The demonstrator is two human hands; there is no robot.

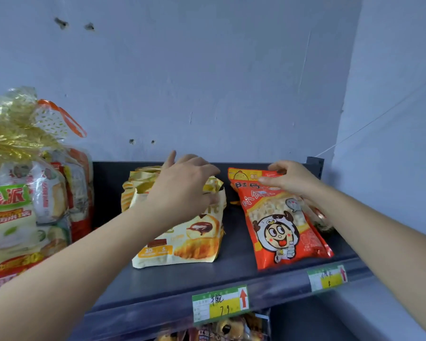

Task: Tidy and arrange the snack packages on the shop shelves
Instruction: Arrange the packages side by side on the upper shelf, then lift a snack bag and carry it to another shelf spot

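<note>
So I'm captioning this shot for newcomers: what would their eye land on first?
The bright red snack bag with a cartoon face, right of centre on the dark shelf, pinched at its top by the right hand. Next, the left hand grips the cream pastry bag mid-shelf, and a gold-ribboned bundle stands far left.

The left hand (182,183) covered the top of the cream croissant bag (182,242), hiding most of its brand lettering; its fingertips were blurred, so the grip was unclear. The bags stacked behind it (143,175) showed only as edges. The right hand (290,180), pinching the red snack bag (280,232), masked its upper corner, and the forearm concealed most of a packet (324,223) behind. The cellophane gift bundle (22,180) ran off the left edge. Lower-shelf packets (231,328) were cropped below. The right price label (327,279) was illegible.
</note>
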